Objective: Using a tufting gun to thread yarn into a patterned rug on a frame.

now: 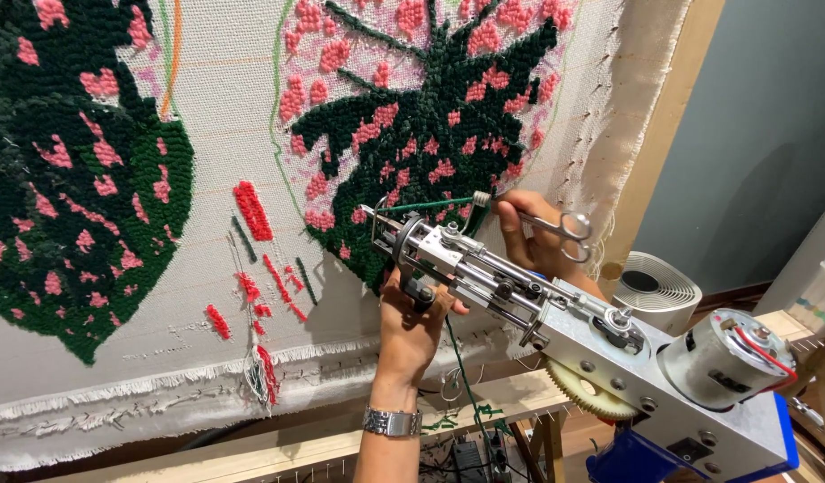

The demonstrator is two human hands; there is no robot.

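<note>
Left grip (416, 309) closed on tufting gun (520, 295), wrist upright | right grip (528, 228) pinches scissors (555, 228)

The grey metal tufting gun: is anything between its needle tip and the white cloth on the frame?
Nothing visible blocks it. The grey metal tufting gun points its tip at the white backing cloth, beside the dark green tufted yarn. The left hand supports it from below; the right hand, holding small scissors, grips green yarn just above.

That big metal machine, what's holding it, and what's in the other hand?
The left hand grips the tufting gun from below, near its front end. The right hand holds small scissors by the finger loops and pinches green yarn.
</note>
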